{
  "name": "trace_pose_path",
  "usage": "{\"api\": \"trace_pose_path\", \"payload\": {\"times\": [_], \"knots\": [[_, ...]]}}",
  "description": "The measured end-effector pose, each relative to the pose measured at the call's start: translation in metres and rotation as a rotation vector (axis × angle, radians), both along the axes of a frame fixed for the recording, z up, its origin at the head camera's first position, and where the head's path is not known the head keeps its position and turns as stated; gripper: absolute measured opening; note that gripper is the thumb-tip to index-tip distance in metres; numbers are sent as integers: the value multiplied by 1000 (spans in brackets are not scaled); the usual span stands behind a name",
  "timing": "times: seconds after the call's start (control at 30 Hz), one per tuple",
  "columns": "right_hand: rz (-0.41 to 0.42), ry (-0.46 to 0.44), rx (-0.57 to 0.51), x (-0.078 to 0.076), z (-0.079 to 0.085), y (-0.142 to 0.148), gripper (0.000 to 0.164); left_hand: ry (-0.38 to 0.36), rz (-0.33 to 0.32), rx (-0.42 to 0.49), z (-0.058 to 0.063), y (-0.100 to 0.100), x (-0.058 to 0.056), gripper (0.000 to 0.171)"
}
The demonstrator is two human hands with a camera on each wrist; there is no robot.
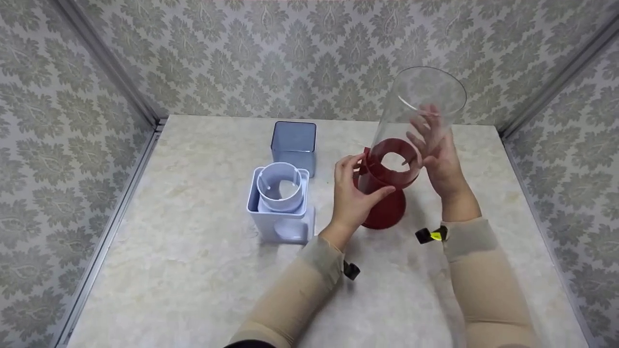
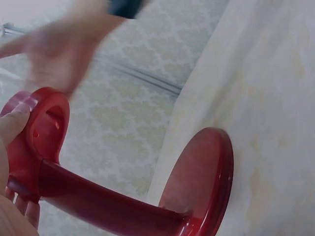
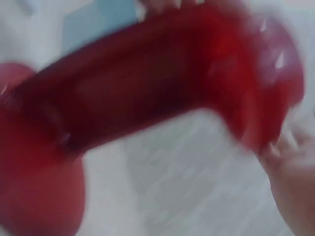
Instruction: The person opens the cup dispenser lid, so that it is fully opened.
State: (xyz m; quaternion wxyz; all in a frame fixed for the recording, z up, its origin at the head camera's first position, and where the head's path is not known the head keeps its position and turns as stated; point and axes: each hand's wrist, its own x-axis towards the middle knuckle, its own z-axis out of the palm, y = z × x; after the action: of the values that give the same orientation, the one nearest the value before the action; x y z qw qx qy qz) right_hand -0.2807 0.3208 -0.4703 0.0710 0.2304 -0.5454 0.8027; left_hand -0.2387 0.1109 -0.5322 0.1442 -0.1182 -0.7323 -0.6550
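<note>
A red stand (image 1: 387, 212) with a round base, a curved stem and a ring on top is upright on the table. My left hand (image 1: 352, 193) grips the ring from its left, thumb across the front, as the left wrist view shows with the thumb on the red ring (image 2: 51, 101). In the ring sits a tall clear cylinder (image 1: 387, 113), open at the top. To its right is my right hand (image 1: 447, 166), fingers extended and partly seen through the clear wall; whether they touch it I cannot tell. The right wrist view of the stand (image 3: 123, 88) is blurred.
Left of the stand, a pale blue square container (image 1: 278, 227) holds a round pale blue collar (image 1: 280, 203). Behind it stands a translucent blue-grey square box (image 1: 294, 137). Patterned walls (image 1: 271, 53) border the table (image 1: 193, 270) at the back and sides.
</note>
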Motion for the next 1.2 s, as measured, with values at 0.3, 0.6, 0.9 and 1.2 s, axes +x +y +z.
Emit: {"api": "trace_pose_path", "payload": {"times": [0.3, 0.6, 0.9, 1.2], "knots": [[-117, 101, 64, -4, 16, -14, 127, 1, -49, -91, -2, -1, -1, 100], [-215, 127, 69, 2, 9, -21, 123, -32, -262, 172, -8, -13, -18, 57], [-378, 264, 71, 15, 4, -40, 122, -43, -201, 164, -6, -11, -17, 46], [-555, 273, 100, 30, 3, -54, 124, -60, -197, 193, -7, -8, -8, 45]]}}
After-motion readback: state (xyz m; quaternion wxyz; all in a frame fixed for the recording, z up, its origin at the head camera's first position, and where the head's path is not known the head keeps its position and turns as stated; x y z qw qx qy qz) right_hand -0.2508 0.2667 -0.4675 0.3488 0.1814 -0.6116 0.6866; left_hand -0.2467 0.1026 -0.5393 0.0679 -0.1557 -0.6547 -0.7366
